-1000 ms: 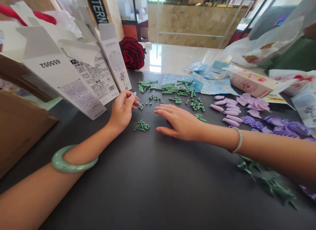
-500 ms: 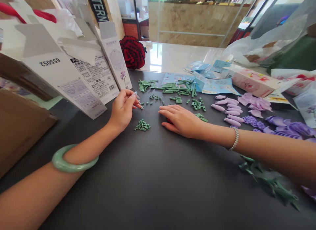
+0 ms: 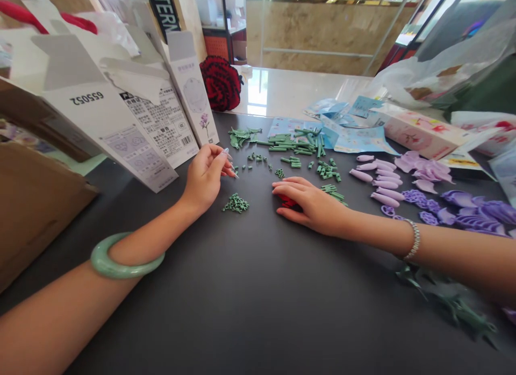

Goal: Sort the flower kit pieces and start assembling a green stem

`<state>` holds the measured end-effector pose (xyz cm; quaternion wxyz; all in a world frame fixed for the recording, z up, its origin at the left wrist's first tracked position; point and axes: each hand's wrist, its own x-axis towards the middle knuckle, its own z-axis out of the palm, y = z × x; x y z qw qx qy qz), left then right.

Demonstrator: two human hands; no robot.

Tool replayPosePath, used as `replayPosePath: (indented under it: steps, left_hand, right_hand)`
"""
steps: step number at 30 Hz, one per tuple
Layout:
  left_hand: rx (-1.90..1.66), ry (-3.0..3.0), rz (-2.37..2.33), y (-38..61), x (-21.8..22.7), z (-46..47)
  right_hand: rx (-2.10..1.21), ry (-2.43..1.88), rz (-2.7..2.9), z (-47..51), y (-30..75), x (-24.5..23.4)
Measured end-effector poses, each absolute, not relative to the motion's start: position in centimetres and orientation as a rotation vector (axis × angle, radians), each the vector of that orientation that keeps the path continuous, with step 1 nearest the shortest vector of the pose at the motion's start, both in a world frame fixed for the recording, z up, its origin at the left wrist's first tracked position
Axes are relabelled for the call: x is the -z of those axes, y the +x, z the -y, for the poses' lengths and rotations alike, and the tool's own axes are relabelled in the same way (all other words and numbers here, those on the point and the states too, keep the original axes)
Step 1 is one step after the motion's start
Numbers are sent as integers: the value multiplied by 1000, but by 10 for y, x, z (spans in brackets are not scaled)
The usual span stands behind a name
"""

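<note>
My left hand [image 3: 206, 177] rests on the dark table [image 3: 250, 289], thumb and fingers pinched together just above a small pile of green rings [image 3: 236, 203]. What the pinch holds is too small to make out. My right hand [image 3: 313, 204] lies to the right of that pile, its fingers curled over a small red piece [image 3: 286, 201] that is mostly hidden. Scattered green rods [image 3: 296, 144] and short green bits [image 3: 327, 172] lie just beyond both hands.
Opened white boxes [image 3: 121, 130] lean at the left, over a brown carton [image 3: 36, 208]. Purple petals [image 3: 381, 182] and purple flower parts [image 3: 467, 211] spread at the right. Green leaves [image 3: 451, 302] lie under my right forearm. A red knitted flower [image 3: 221, 82] and a pink box [image 3: 421, 132] sit at the back.
My right hand has drawn back towards me and gone from lying flat to curling its fingers over the red piece. My left hand has hardly moved.
</note>
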<state>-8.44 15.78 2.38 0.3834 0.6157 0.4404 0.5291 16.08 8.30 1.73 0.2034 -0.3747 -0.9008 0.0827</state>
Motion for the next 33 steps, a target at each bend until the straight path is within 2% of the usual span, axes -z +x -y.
replayPosePath:
  steps: [21,25,30,33]
  left_hand:
    - [-1352,1547,-1115,-82,-27,-155]
    - [-1346,1549,-1116,-83,-28,-153]
    - [-1330,1546,-1108,-83,-27,-154]
    - [-1343,1532,-1109,-83,-27,-155]
  right_hand:
    - [-383,-1133,2307,-101,135,-10]
    - [-424,-1181,2255,-101,138,-19]
    - [-255,-1247,2168,-127,142,-40]
    - [-268,-1353,2230,-150,140,-48]
